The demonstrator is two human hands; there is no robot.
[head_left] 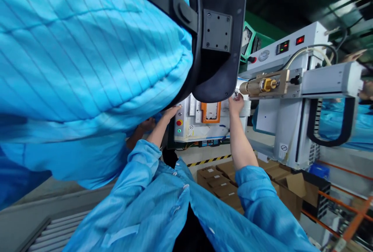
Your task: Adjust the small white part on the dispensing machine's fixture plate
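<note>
My left hand (171, 112) reaches to the left edge of a white bench machine (201, 131). Its fingers are stretched out, and the fingertips rest by a small round button (180, 106) above a red stop button (179, 122). On the machine's bed sits an orange frame-shaped fixture (211, 120), between my two hands. My right hand (236, 105) is at the right side of the bed, close below a brass nozzle head (259, 86). Its fingers are curled around a small dark spot; what they hold, if anything, is too small to make out.
A co-worker in a blue striped smock (87, 57) with a black headgear (221, 38) blocks the upper left. Their hand (148, 124) shows beside my left forearm. A grey gantry machine (291, 116) stands at right. Cardboard boxes (221, 184) lie below; a roller conveyor (61, 228) is lower left.
</note>
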